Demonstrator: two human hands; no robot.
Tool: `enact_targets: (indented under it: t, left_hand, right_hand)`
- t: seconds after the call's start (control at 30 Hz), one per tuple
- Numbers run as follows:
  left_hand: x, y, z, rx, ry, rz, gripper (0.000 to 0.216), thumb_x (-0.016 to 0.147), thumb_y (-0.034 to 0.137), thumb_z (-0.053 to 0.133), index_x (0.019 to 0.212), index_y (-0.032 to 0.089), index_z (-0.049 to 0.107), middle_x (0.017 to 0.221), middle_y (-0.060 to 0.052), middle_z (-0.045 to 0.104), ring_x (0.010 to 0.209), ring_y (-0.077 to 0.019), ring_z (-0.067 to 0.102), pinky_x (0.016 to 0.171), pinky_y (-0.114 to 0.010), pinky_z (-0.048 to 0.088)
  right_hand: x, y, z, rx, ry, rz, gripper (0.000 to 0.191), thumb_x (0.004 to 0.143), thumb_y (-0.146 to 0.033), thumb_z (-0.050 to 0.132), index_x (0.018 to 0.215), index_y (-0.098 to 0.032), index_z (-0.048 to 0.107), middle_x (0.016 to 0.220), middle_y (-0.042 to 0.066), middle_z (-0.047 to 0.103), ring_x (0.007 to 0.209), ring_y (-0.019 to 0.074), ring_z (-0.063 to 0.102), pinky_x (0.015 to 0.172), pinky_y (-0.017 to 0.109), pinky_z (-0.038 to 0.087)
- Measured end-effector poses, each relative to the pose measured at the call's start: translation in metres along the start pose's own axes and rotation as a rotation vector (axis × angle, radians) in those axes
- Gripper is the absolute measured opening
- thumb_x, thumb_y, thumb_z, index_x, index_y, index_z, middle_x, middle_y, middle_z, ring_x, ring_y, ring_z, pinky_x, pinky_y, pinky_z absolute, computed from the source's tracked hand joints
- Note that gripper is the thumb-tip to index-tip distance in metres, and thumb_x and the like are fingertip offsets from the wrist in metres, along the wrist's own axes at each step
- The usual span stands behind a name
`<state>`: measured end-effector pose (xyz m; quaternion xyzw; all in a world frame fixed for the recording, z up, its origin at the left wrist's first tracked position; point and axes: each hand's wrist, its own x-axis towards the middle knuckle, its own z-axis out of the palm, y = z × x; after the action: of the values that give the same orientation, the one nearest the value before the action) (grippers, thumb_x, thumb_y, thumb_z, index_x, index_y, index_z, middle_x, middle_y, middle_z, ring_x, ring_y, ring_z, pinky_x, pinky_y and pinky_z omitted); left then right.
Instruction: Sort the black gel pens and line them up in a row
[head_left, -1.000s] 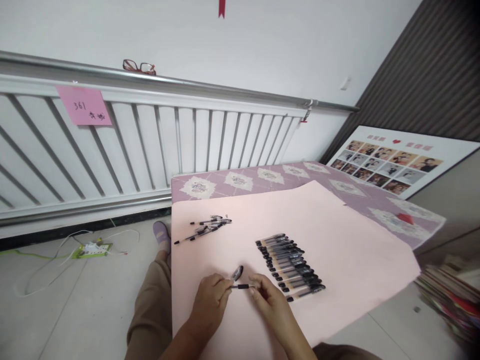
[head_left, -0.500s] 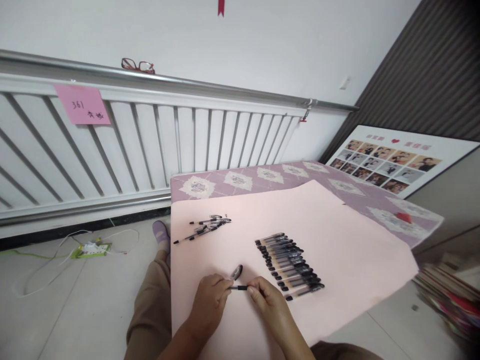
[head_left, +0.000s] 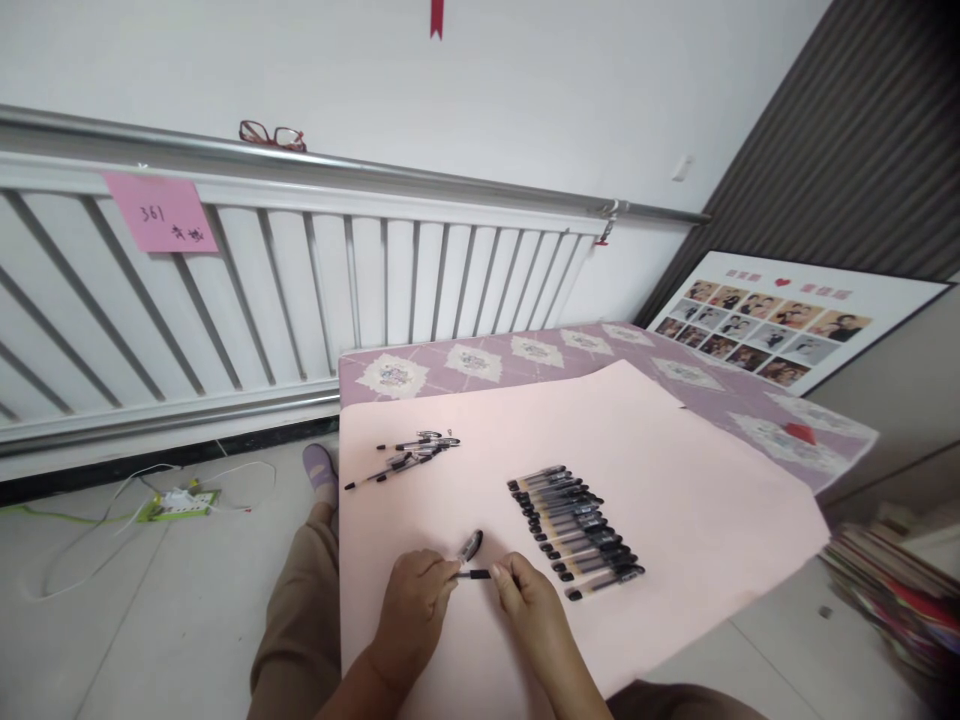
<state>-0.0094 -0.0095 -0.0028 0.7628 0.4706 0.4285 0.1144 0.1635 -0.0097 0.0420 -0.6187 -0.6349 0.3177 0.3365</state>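
Observation:
My left hand [head_left: 411, 610] and my right hand [head_left: 525, 605] meet low over a pink paper sheet [head_left: 675, 480]. Both pinch a thin black pen [head_left: 474, 574] held level between them, the left at one end, the right at the other. A pen cap [head_left: 470, 546] sticks up from the left fingers. To the right lies a neat row of several capped black pens [head_left: 576, 530]. A loose pile of uncapped pens and caps [head_left: 409, 455] sits farther back on the left.
The sheet covers a table with a purple patterned cloth [head_left: 525, 352]. Behind runs a white radiator [head_left: 300, 290] with a pink note [head_left: 161, 212] and red glasses [head_left: 271, 134]. A photo board [head_left: 780, 320] leans at right. A power strip [head_left: 178, 500] lies on the floor.
My right hand has slid a little to the left along the pen, toward the left hand. The view has shifted slightly.

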Motion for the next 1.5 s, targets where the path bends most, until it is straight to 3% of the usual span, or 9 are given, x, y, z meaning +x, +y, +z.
enact_targets:
  t: [0.13,0.27,0.43,0.57,0.83,0.93,1.1,1.37,1.5]
  left_hand:
    - [0.0,0.0,0.001,0.003,0.001,-0.015,0.02,0.089,0.023,0.046,0.097,0.021,0.063,0.087,-0.006,0.063,0.08,-0.02,0.056,0.074,-0.038,0.048]
    - [0.001,0.001,0.0,-0.005,-0.026,-0.038,0.019,0.087,0.022,0.048,0.098,0.022,0.063,0.088,-0.005,0.063,0.082,-0.0198,0.057,0.075,-0.037,0.048]
    - [0.003,0.004,-0.002,-0.014,-0.02,-0.079,0.019,0.085,0.018,0.049,0.097,0.023,0.063,0.088,-0.004,0.063,0.083,-0.0197,0.057,0.076,-0.037,0.048]
    - [0.003,0.004,-0.002,-0.029,-0.044,-0.094,0.019,0.085,0.017,0.05,0.096,0.023,0.064,0.087,-0.004,0.063,0.082,-0.0196,0.057,0.075,-0.037,0.048]
    - [0.002,0.003,-0.002,-0.045,-0.043,-0.084,0.02,0.086,0.019,0.048,0.098,0.022,0.063,0.09,-0.006,0.063,0.085,-0.0205,0.057,0.078,-0.039,0.048]
    - [0.003,0.003,-0.003,-0.049,-0.046,-0.091,0.019,0.086,0.019,0.048,0.097,0.023,0.064,0.089,-0.006,0.063,0.084,-0.0203,0.057,0.077,-0.039,0.048]
    - [0.004,0.004,-0.003,-0.042,-0.03,-0.116,0.019,0.085,0.018,0.05,0.095,0.024,0.064,0.089,-0.004,0.063,0.083,-0.0201,0.057,0.076,-0.038,0.049]
    - [0.004,0.004,-0.003,-0.041,-0.054,-0.128,0.019,0.084,0.016,0.051,0.095,0.023,0.064,0.088,-0.004,0.063,0.083,-0.02,0.057,0.077,-0.039,0.048]
    - [0.004,0.004,-0.003,-0.039,-0.048,-0.121,0.019,0.085,0.017,0.05,0.096,0.023,0.064,0.087,-0.004,0.063,0.082,-0.0196,0.057,0.076,-0.038,0.048]
  right_hand:
    - [0.001,0.002,0.002,-0.044,0.006,0.03,0.037,0.084,-0.046,0.04,0.056,-0.023,0.035,0.052,-0.006,0.035,0.054,0.0138,0.04,0.052,0.024,0.031]
    - [0.002,0.0,-0.002,-0.058,-0.031,0.035,0.038,0.085,-0.047,0.039,0.056,-0.022,0.041,0.052,-0.004,0.041,0.054,0.0145,0.044,0.053,0.025,0.033]
    - [0.003,-0.007,-0.01,0.134,-0.072,0.004,0.021,0.082,-0.041,0.048,0.082,-0.021,0.054,0.07,-0.002,0.054,0.067,0.0156,0.052,0.063,0.024,0.04]
    - [0.003,-0.009,-0.009,0.148,-0.096,0.026,0.02,0.08,-0.038,0.049,0.071,-0.02,0.054,0.064,-0.002,0.052,0.064,0.0153,0.05,0.06,0.024,0.039]
    - [0.002,-0.003,-0.001,-0.033,0.019,-0.011,0.035,0.082,-0.043,0.046,0.056,-0.022,0.037,0.053,-0.006,0.037,0.054,0.0131,0.04,0.051,0.023,0.031]
    - [0.001,-0.004,-0.004,0.003,-0.009,-0.007,0.034,0.083,-0.044,0.044,0.058,-0.021,0.044,0.055,-0.004,0.044,0.056,0.0139,0.045,0.053,0.023,0.035]
    - [0.0,-0.011,-0.013,0.157,-0.037,-0.005,0.024,0.081,-0.042,0.049,0.085,-0.021,0.059,0.074,0.0,0.06,0.071,0.0174,0.056,0.065,0.025,0.044]
    - [0.003,-0.005,-0.006,0.024,-0.017,-0.01,0.029,0.082,-0.041,0.047,0.062,-0.021,0.049,0.061,-0.002,0.051,0.062,0.0151,0.049,0.057,0.024,0.039]
    - [0.002,-0.006,-0.006,0.063,-0.002,-0.042,0.024,0.082,-0.04,0.049,0.071,-0.02,0.056,0.067,0.0,0.056,0.066,0.0158,0.052,0.061,0.024,0.042]
